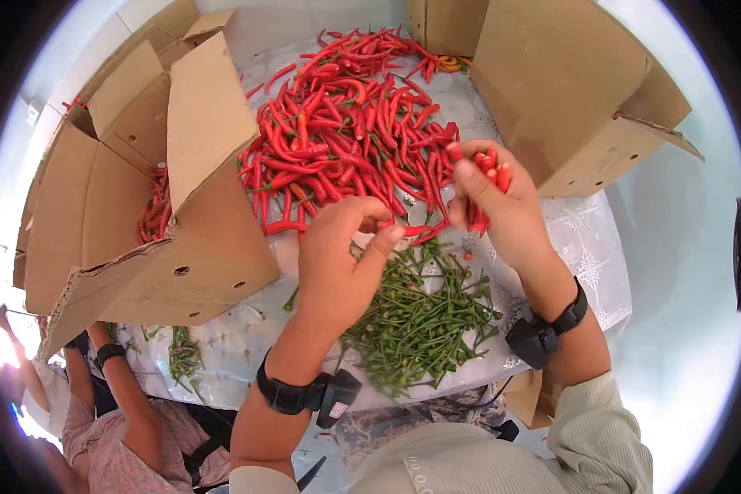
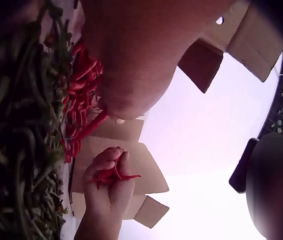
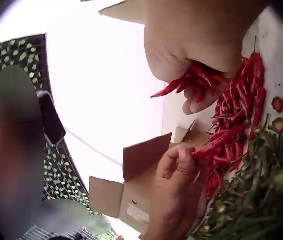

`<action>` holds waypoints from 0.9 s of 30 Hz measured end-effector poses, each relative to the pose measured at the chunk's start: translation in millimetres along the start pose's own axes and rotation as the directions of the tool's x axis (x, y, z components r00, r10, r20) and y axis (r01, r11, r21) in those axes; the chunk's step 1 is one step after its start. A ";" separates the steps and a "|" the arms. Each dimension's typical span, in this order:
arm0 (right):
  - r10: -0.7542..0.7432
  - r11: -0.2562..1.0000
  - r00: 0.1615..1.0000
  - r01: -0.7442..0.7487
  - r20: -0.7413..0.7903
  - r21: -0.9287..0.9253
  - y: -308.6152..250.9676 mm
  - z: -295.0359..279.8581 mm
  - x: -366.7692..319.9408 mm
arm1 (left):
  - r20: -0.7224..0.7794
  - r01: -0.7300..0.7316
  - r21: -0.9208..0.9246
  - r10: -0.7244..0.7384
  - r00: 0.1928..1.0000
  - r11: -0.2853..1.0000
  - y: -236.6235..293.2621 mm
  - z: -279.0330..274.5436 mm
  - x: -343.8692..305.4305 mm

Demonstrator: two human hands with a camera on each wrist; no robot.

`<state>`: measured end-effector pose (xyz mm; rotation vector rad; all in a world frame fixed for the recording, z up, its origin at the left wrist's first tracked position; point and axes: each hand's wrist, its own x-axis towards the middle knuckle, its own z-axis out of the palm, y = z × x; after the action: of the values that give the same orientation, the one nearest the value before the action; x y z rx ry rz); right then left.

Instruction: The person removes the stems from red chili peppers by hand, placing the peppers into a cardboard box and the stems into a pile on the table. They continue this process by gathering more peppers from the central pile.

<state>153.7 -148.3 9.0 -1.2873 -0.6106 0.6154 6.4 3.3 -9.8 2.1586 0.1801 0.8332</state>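
My left hand (image 1: 336,262) pinches one end of a red chili pepper (image 3: 222,140) between thumb and fingers, and the pepper points across toward my other hand. A bunch of red chilies (image 3: 196,82) is gripped in my right hand (image 1: 506,202), with several ends poking out past the curled fingers. Beyond both hands spreads a large heap of red chilies (image 1: 346,115), some with green stems. Below them lies a pile of green stems (image 1: 424,321), close under my left wrist.
An open cardboard box (image 1: 214,239) stands at the left with red chilies (image 1: 155,210) inside. Another cardboard box (image 1: 568,90) sits at the back right. A patterned sheet (image 1: 580,239) covers the table. At the lower left another person's arm (image 1: 132,395) reaches toward the table edge.
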 end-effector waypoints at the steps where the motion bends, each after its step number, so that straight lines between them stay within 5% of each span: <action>1: -0.072 0.984 0.997 0.073 0.011 -0.163 2.3 4.6 -2.2 | 0.015 0.006 -0.041 -0.006 1.000 0.999 2.2 1.9 -1.6; 2: -0.142 0.936 0.989 0.146 0.034 -0.320 4.6 8.1 -3.8 | 0.032 0.013 -0.080 -0.010 0.999 0.997 4.2 3.2 -3.0; 5: -0.045 0.937 0.974 0.118 0.222 -0.329 9.4 10.6 -6.1 | 0.027 -0.032 -0.097 0.035 0.999 0.995 8.9 5.7 -4.7; 15: 0.073 0.938 0.872 0.105 0.484 -0.330 1.5 -1.0 -2.8 | 0.117 0.112 -0.211 -0.088 0.989 0.971 10.1 0.8 -6.1; 18: 0.006 0.892 0.921 0.172 0.389 -0.419 1.4 -0.6 -5.7 | 0.049 0.127 -0.267 -0.118 0.992 0.955 8.2 3.3 -5.0; 22: 0.114 0.893 0.993 -0.098 0.010 -0.440 -14.6 -21.9 1.8 | -0.043 0.235 -0.416 -0.278 0.960 0.878 -3.4 6.3 -6.0; 25: -0.022 0.847 1.000 0.012 -0.012 -0.531 -13.1 -28.4 3.5 | -0.030 0.236 -0.376 -0.266 0.964 0.896 -5.2 5.2 -5.6; 27: -0.016 0.733 0.994 0.086 0.108 -0.675 -9.5 -30.3 3.0 | -0.032 0.229 -0.335 -0.254 0.967 0.914 -5.9 5.0 -5.6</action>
<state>178.2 -168.2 13.3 -1.9305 -1.0087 0.4106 6.0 1.9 -19.2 1.7508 0.3171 0.7424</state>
